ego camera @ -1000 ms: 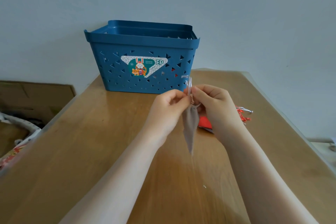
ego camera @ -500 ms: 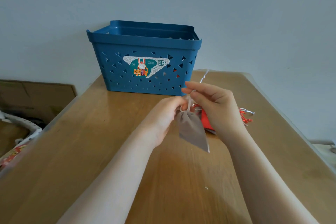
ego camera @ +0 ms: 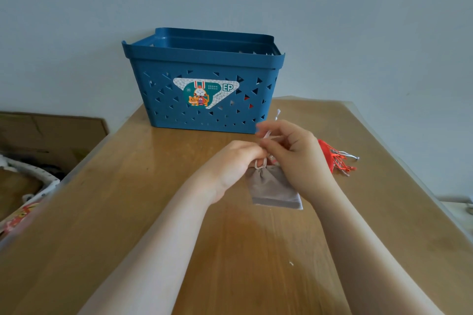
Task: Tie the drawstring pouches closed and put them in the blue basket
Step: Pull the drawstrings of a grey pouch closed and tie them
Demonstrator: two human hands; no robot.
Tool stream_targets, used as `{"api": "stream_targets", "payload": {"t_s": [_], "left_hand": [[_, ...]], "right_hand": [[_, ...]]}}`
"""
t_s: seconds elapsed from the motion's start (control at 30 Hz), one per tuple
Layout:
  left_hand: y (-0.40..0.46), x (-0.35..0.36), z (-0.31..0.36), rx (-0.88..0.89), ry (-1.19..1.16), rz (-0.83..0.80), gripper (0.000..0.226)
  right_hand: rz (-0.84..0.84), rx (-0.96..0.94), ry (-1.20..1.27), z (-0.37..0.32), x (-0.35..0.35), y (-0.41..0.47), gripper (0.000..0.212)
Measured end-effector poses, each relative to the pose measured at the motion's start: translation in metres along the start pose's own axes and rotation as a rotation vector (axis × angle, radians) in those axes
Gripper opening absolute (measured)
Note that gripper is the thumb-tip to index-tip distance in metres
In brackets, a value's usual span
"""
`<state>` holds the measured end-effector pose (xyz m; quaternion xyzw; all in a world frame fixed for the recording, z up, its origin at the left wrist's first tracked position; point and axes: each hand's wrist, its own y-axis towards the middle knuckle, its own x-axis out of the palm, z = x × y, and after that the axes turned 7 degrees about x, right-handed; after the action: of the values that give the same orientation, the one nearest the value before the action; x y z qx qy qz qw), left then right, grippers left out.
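Observation:
A small grey drawstring pouch (ego camera: 273, 188) hangs just above the wooden table (ego camera: 128, 212), its gathered neck held between my hands. My left hand (ego camera: 236, 161) pinches the pale drawstring at the pouch's neck. My right hand (ego camera: 297, 151) pinches the same drawstring (ego camera: 277, 114), whose free end sticks up above my fingers. Behind my right hand lies a pile of red pouches (ego camera: 335, 158) with orange and grey cords. The blue basket (ego camera: 204, 64) stands at the table's far end against the wall; something red shows through its holes.
A cardboard box (ego camera: 51, 135) and patterned clutter (ego camera: 25, 194) sit off the table's left side. The table's right edge runs close by the red pouches. A grey wall rises behind the basket.
The grey pouch has turned from edge-on to flat-faced and hangs lower. My right hand has drawn the drawstring up and to the right; my left hand stays at the neck.

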<state>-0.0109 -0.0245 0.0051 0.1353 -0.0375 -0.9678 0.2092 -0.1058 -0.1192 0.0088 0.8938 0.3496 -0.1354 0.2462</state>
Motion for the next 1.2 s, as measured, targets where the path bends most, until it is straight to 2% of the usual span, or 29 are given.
{"api": "stream_targets", "payload": {"t_s": [0.1,0.2,0.3,0.4,0.53,0.63,0.8,0.97,1.03,1.1,1.2], "left_hand": [[0.001,0.001,0.002,-0.015,0.011,0.048,0.034],[0.003,0.001,-0.002,-0.013,-0.028,0.142,0.031],[0.003,-0.001,-0.003,-0.029,-0.118,0.166,0.025],[0.002,-0.003,-0.001,-0.022,-0.180,0.184,0.025],[0.000,-0.007,-0.001,-0.019,-0.130,0.137,0.032],[-0.001,-0.008,0.002,-0.027,-0.103,0.117,0.016],[-0.002,0.000,0.006,0.015,0.208,0.194,0.012],[0.001,0.002,0.007,0.075,0.426,0.254,0.007],[0.002,0.004,0.009,0.101,0.478,0.285,0.006],[0.002,0.004,0.008,0.158,0.534,0.333,0.006],[0.004,0.003,0.003,0.303,0.642,0.366,0.005]], "right_hand": [[0.082,0.008,-0.071,-0.001,0.005,-0.001,0.045],[0.109,-0.010,-0.118,-0.002,0.010,-0.003,0.030],[0.094,-0.009,-0.134,-0.002,0.012,-0.004,0.012],[0.070,0.001,-0.142,-0.003,0.011,-0.002,0.014],[0.043,0.082,-0.087,-0.005,0.001,0.000,0.010],[0.011,0.115,-0.020,-0.007,-0.007,0.000,0.011],[-0.003,0.131,-0.144,-0.009,-0.015,0.001,0.014],[-0.007,-0.015,-0.508,-0.013,-0.009,0.000,0.020],[0.062,-0.119,-0.583,-0.012,-0.005,0.000,0.020],[0.089,-0.162,-0.595,-0.013,-0.004,-0.002,0.017],[-0.031,0.017,-0.429,-0.014,-0.009,-0.003,0.013]]}}
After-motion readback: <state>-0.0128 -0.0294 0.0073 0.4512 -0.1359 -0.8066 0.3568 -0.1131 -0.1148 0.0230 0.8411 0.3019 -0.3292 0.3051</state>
